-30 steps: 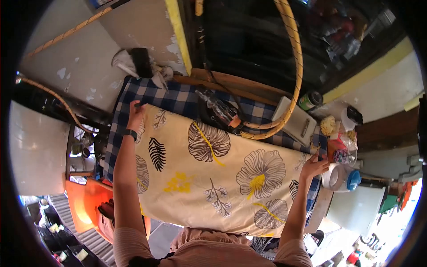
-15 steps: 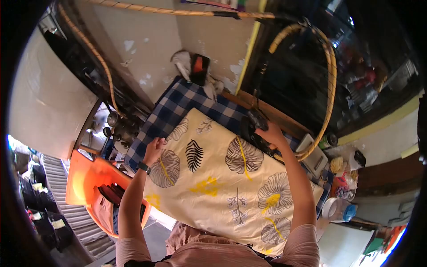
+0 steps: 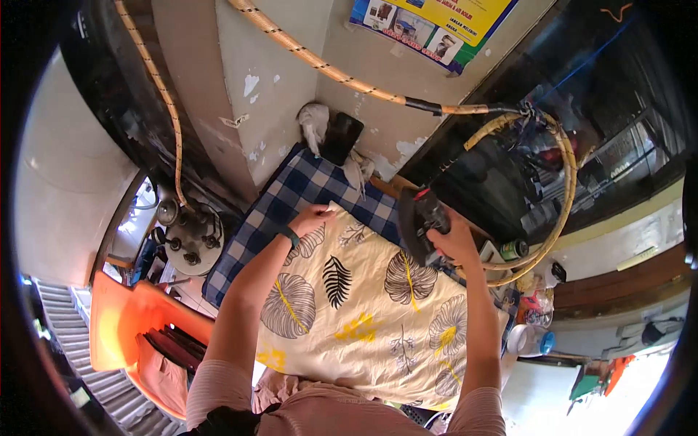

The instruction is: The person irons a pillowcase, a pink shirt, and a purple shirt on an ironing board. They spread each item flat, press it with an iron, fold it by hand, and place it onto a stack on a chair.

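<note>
My right hand [image 3: 454, 240] is wrapped round the handle of a dark steam iron [image 3: 416, 224], tilted up at the cloth's far edge. A cream leaf-print cloth [image 3: 371, 291] with black, grey and yellow motifs lies folded in front of me. At its far left corner, my left hand [image 3: 313, 219] pinches the edge between thumb and fingers. Beneath the cloth spreads a blue-and-white checked cover [image 3: 263, 218].
An orange-yellow hose [image 3: 571, 174] loops at the right. Left of the table stands a metal vessel with valves [image 3: 193, 243], near an orange plastic chair [image 3: 120, 320] holding folded garments. A dark block and white rag [image 3: 314, 127] sit at the far corner. Jars [image 3: 525, 340] stand at right.
My left hand has moved up from the cloth's left side to its far corner and pinches it. The iron has been turned and tilted up. The view has shifted.
</note>
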Tool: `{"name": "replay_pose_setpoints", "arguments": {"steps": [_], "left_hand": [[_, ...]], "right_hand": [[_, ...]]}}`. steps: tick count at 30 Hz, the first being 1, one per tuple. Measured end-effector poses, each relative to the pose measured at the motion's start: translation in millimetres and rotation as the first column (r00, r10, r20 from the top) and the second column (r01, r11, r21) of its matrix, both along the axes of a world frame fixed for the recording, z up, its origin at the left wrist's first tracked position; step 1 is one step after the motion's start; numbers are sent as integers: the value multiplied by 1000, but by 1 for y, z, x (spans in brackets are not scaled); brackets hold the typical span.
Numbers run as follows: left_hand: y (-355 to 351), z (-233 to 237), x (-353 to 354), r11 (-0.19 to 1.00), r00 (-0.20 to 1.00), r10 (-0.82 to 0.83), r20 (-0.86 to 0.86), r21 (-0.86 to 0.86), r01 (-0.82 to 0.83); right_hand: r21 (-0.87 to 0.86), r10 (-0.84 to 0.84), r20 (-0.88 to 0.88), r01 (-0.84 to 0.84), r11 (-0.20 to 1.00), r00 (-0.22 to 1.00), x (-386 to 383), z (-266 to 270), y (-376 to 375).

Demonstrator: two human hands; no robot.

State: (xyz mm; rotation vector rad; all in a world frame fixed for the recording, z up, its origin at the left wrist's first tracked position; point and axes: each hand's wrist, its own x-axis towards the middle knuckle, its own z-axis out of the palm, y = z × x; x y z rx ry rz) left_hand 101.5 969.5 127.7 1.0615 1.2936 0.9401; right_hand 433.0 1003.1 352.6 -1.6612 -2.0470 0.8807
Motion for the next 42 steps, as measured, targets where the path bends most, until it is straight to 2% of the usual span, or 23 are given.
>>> {"name": "replay_pose_setpoints", "arguments": {"steps": [2,4,6,7,9,10,11,16,18,20,22,23,24,25,26,27,28,29,30,32,35,37,42], "left_hand": [[-1,-1,-1,995,980,50,-193,93,-32],[-8,-5,-1,984,991,104,-83,154,-91],[-28,-16,-5,946,972,202,115,233,-225],[-45,-10,-17,941,935,219,-279,313,-128],[-93,38,-31,991,978,-1,-207,-133,-27],[-121,20,-37,993,945,-53,-323,-115,16],[-156,8,-35,988,924,63,-378,153,-5],[-289,23,-50,999,831,13,-557,48,16],[-335,15,-61,997,797,45,-602,77,1],[-368,7,-61,995,851,57,-522,-35,-88],[-389,-18,-66,981,831,106,-545,191,1],[-394,2,-66,1000,821,-3,-570,-12,-5],[-394,0,-67,1000,821,1,-570,-2,-3],[-398,-4,-72,996,934,76,-349,-15,-87],[-402,-8,-78,986,982,153,-110,-48,-159],[-410,-8,-79,964,962,255,-100,110,-244],[-409,-6,-81,967,965,239,-109,116,-226],[-408,-4,-80,919,907,393,-149,23,-394],[-408,0,-81,834,825,527,-203,-59,-548],[-405,-12,-80,826,810,560,-175,50,-561],[-396,-2,-58,832,779,548,-304,104,-545],[-396,-3,-42,827,683,560,-468,263,-497],[-402,-7,-8,872,731,484,-482,187,-453]], "right_hand": [[-261,7,-44,-19,965,999,-18,-4,-17],[-422,-14,-24,2,906,1000,-40,-27,-35],[-401,54,-51,-70,914,997,-67,-60,-54],[-383,86,-53,-99,918,995,-74,-89,-56],[-378,126,-59,-139,915,990,-93,-110,-56],[-336,133,-69,-149,930,989,-110,-100,-50],[-288,140,-84,-159,945,987,-128,-95,-39],[-406,84,-81,-110,907,993,-170,-104,25],[-456,218,-37,-211,865,975,-178,-96,28],[-519,236,-59,-232,823,970,-185,-94,7],[-580,283,-63,-265,770,957,-195,-85,-32],[-594,335,16,-261,761,942,-199,-91,-55],[-587,391,-77,-359,726,917,-198,-109,-77],[-577,475,-80,-429,695,876,-200,-121,-101],[-552,627,60,-497,669,777,-206,-106,-126],[-402,717,86,-634,661,692,-207,-126,-148],[-322,730,82,-675,664,678,-210,-128,-161],[-242,739,79,-706,665,669,-210,-128,-171],[-235,720,73,-690,685,690,-210,-127,-175],[-230,587,38,-564,793,809,-202,-117,-162],[-282,360,39,-335,899,932,-162,-104,-126],[-263,149,-5,-145,954,989,-114,-98,-107],[-261,-362,-59,336,905,930,64,-112,-84]]}}
